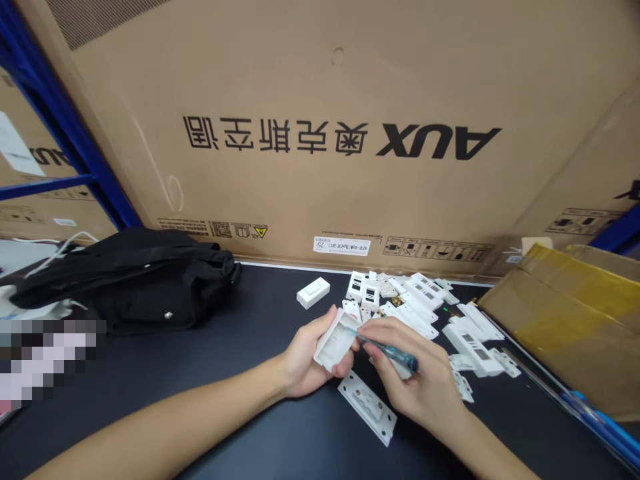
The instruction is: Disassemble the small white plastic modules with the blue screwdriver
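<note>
My left hand grips a white plastic wall-socket housing, its hollow side facing up towards me. My right hand is shut on a small screwdriver with a translucent blue handle. Its thin shaft reaches left to the housing, and the tip is hidden behind my fingers. A white faceplate with screw slots lies on the bench just below my hands. Beyond them is a loose heap of white plastic switch and socket parts.
A white rocker switch and a black cloth bag lie on the dark bench. A large printed cardboard carton stands behind it, with blue shelving at the left and a taped cardboard box at the right.
</note>
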### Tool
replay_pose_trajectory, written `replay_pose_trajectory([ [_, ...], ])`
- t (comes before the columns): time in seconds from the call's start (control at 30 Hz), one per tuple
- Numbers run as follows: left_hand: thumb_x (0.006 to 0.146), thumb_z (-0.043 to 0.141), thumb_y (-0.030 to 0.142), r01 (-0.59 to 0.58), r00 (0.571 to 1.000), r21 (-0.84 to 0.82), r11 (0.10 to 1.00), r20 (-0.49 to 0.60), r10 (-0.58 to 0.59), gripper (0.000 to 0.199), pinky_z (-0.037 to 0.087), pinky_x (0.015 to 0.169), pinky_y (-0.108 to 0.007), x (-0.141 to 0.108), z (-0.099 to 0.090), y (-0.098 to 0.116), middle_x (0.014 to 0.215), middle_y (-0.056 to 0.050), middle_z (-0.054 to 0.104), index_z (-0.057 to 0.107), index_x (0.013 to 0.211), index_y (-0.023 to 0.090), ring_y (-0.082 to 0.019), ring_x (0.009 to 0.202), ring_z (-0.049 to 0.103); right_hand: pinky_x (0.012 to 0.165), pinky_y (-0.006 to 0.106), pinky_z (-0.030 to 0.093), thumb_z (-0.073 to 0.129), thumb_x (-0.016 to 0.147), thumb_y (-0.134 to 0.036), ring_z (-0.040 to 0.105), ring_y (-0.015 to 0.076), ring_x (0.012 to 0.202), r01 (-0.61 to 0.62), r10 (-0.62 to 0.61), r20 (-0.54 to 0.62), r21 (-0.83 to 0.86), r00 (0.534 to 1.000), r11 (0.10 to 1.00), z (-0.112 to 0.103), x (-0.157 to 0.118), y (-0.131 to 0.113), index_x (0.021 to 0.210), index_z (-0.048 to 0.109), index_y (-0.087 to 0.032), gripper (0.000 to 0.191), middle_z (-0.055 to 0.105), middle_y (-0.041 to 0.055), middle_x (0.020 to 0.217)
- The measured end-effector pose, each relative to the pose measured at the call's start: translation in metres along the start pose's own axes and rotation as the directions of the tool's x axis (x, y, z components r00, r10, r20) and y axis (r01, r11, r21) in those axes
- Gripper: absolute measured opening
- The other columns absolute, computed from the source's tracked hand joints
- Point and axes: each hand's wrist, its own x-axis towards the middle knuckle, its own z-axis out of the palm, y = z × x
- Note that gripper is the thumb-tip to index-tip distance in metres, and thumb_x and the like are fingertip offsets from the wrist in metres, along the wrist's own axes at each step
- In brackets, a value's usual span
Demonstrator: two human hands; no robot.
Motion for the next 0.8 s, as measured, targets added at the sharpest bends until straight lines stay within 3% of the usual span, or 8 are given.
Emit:
replay_pose_trajectory([
  [0.2,0.091,0.057,0.053,-0.025,1.000,0.006,1.000,0.019,0.025,0.045,0.034,0.048,-0.017,0.007,-0.001,0.001,0.076,-0.006,0.060,0.065,0.094,0.009,-0.007,0.053,0.050,0.074,0.028,0.062,0.068,0.081,-0.006,0.073,0.0176,0.083,0.076,-0.071,0.040,-0.136,0.997,0.988,-0.010,0.006,0.000,0.106,0.067,-0.023,0.030,0.075,0.0047,0.094],
  [0.43,0.088,0.053,0.054,-0.142,0.990,0.152,0.978,0.038,0.138,0.040,0.023,0.037,-0.016,0.007,-0.002,-0.001,0.070,-0.002,0.055,0.054,0.087,0.014,-0.006,0.045,0.043,0.075,0.024,0.060,0.066,0.084,-0.008,0.075,0.0162,0.079,0.151,-0.142,0.053,-0.268,0.988,0.952,-0.008,0.003,0.002,0.099,0.067,-0.020,0.019,0.078,0.0049,0.091],
  [0.57,0.091,0.050,0.061,-0.285,0.957,0.295,0.912,0.144,0.252,0.042,0.024,0.037,-0.016,0.004,0.000,-0.006,0.069,0.003,0.051,0.045,0.090,0.019,-0.004,0.041,0.039,0.057,0.023,0.051,0.060,0.091,-0.019,0.066,0.0125,0.058,0.006,0.039,0.151,-0.287,0.988,0.958,-0.009,-0.001,0.004,0.094,0.063,-0.021,0.004,0.072,-0.0001,0.073],
  [0.67,0.092,0.049,0.064,-0.386,0.922,0.413,0.825,0.205,0.328,0.046,0.026,0.039,-0.016,0.002,0.000,-0.008,0.067,0.005,0.045,0.046,0.092,0.018,-0.004,0.043,0.038,0.049,0.026,0.038,0.049,0.098,-0.031,0.051,0.0120,0.045,-0.119,0.241,0.315,-0.360,0.918,0.925,-0.011,-0.004,0.001,0.083,0.057,-0.022,0.020,0.057,-0.0040,0.056],
  [0.8,0.094,0.049,0.059,-0.397,0.918,0.464,0.792,0.228,0.326,0.043,0.030,0.041,-0.016,0.000,-0.001,-0.006,0.065,0.006,0.043,0.048,0.095,0.016,-0.004,0.046,0.037,0.051,0.028,0.031,0.037,0.102,-0.038,0.047,0.0127,0.045,-0.215,0.366,0.384,-0.382,0.848,0.899,-0.009,-0.006,-0.003,0.075,0.047,-0.023,0.032,0.050,-0.0042,0.053],
])
